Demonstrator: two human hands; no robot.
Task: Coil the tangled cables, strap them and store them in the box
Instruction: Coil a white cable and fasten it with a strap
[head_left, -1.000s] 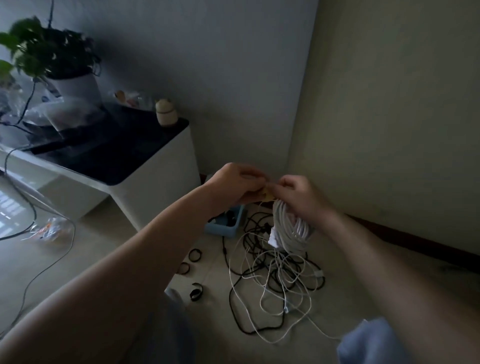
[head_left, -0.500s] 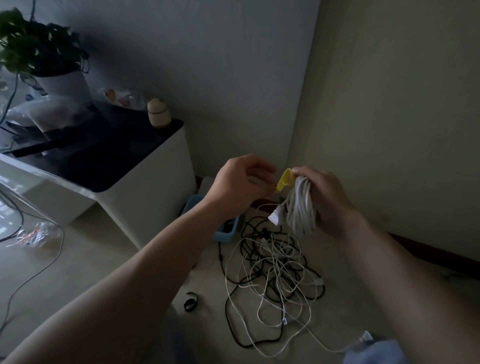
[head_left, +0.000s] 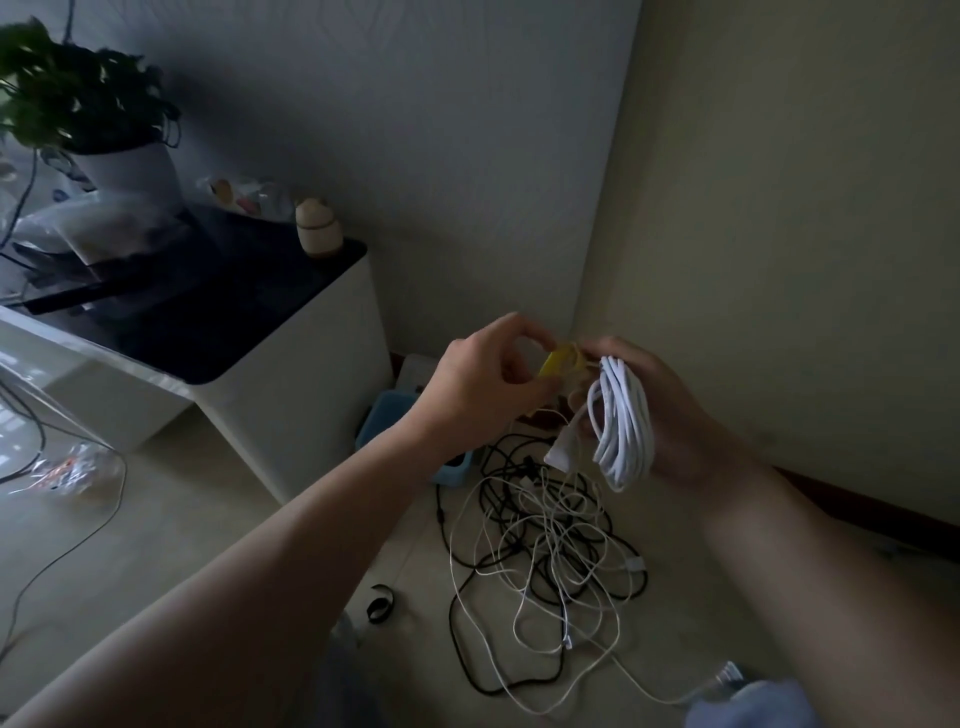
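My right hand (head_left: 670, 410) grips a coiled white cable (head_left: 623, 421) held up in front of the wall corner, its white plug hanging at the lower left. My left hand (head_left: 483, 379) pinches a yellow strap (head_left: 558, 361) at the top of the coil. Below on the floor lies a tangle of black and white cables (head_left: 545, 551). A light blue box (head_left: 384, 426) sits on the floor behind my left wrist, partly hidden.
A white cabinet with a dark top (head_left: 218, 332) stands at left, carrying a potted plant (head_left: 88, 119) and a small jar (head_left: 318, 228). A black strap (head_left: 379, 603) lies on the floor by my left forearm. A thin cable (head_left: 67, 551) trails at far left.
Both hands rose with the coil, clear of the floor tangle. The yellow strap came into view between my hands at the coil's top. The view shifted slightly.
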